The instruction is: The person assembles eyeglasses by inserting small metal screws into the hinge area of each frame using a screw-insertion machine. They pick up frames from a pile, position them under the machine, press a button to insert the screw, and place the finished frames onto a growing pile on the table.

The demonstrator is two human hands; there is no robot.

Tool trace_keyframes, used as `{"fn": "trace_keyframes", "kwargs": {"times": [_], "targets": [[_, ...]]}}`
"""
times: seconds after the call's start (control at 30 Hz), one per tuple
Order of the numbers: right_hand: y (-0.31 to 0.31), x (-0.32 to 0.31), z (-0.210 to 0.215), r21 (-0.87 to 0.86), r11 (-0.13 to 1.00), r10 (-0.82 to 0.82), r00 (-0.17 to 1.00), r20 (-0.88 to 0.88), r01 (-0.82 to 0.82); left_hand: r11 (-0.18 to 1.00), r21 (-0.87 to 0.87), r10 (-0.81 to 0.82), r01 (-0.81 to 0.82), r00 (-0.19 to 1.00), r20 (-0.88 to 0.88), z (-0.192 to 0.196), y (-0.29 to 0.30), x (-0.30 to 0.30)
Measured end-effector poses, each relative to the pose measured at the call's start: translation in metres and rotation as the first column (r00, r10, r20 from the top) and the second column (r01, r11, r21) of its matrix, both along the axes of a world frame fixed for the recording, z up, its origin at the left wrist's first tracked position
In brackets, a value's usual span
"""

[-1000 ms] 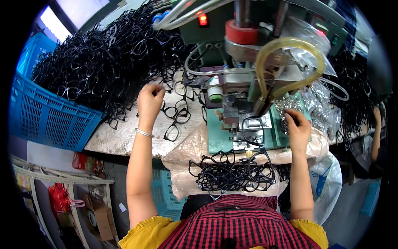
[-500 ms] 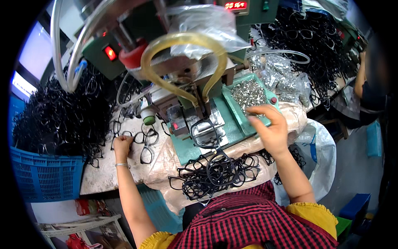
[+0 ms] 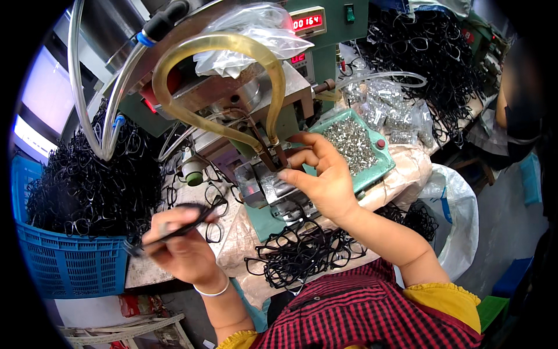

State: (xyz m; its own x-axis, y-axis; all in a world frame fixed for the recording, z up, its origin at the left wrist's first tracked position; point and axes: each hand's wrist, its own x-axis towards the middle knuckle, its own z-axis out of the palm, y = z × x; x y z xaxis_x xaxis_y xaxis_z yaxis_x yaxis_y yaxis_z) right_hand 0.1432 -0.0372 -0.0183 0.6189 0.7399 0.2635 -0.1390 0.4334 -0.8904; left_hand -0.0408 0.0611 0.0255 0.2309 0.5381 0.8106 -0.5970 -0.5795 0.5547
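My left hand (image 3: 183, 250) is raised left of the machine, closed on a black eyeglass frame (image 3: 189, 228) that is blurred by motion. My right hand (image 3: 328, 180) reaches in at the bench machine (image 3: 290, 96), thumb and fingertips drawn together beside its narrow jaws (image 3: 274, 158). Whatever those fingers pinch is too small or hidden to make out. Just right of this hand stands a green tray (image 3: 381, 166) of small silvery metal parts (image 3: 351, 142). A tangled pile of black eyeglass frames (image 3: 305, 250) lies in front of the machine, nearest my body.
Several loose frames (image 3: 214, 232) lie on the table at left, beside a blue basket (image 3: 70, 262) heaped with more. Clear bags of metal parts (image 3: 395, 110) and another heap of frames (image 3: 424, 64) are at back right. A white sack (image 3: 459, 203) hangs at right; a yellowish hose (image 3: 224, 41) loops overhead.
My left hand has lifted off the table with an eyeglass frame. My right hand has moved left from the tray to the machine's jaws. The frame that was at the jaws is gone from there.
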Motion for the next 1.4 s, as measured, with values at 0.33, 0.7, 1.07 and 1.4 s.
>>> {"fn": "trace_keyframes", "kwargs": {"times": [0.33, 0.7, 1.07, 1.4], "targets": [[-0.076, 0.059, -0.014, -0.256, 0.742, -0.026, 0.409, 0.912, 0.619, 0.817, 0.575, 0.257, 0.049, 0.861, -0.439, -0.023, -0.031, 0.012], [-0.044, 0.105, -0.072, -0.049, 0.636, -0.273, 0.285, 0.919, 0.770, 0.760, 0.645, 0.339, 0.084, 0.796, -0.502, -0.026, -0.027, 0.026], [-0.088, 0.104, -0.093, -0.222, 0.713, -0.374, 0.629, 0.682, 0.665, 0.589, 0.744, 0.767, -0.315, 0.507, -0.393, -0.083, -0.024, -0.065], [-0.045, 0.095, -0.085, -0.233, 0.793, -0.319, 0.709, 0.630, 0.563, 0.918, 0.332, 0.390, -0.218, 0.345, -0.854, -0.149, 0.129, -0.132]]}}
